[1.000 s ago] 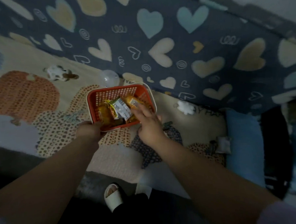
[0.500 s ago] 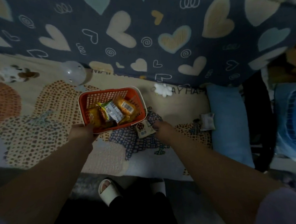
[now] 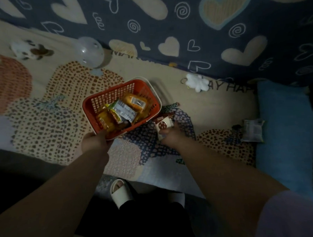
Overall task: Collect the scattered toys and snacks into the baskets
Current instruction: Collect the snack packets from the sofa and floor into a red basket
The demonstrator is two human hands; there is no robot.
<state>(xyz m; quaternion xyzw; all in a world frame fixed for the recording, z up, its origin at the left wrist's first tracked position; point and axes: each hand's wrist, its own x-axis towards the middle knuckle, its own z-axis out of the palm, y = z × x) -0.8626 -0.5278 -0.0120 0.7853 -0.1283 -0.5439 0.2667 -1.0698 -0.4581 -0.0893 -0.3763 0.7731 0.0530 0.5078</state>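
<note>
A dim view down onto a patterned bed cover. An orange basket (image 3: 121,106) sits near the middle, holding several snack packets (image 3: 123,112) (yellow, orange and silver wrappers). The left hand (image 3: 95,142) grips the basket's near corner, fingers closed on the rim. Just right of the basket, the right hand (image 3: 171,137) has its fingers closed on a small brown-and-white packet (image 3: 162,125) lying on the cover. Beyond the basket lie a clear ball (image 3: 91,53) and a white plush toy (image 3: 197,83).
</note>
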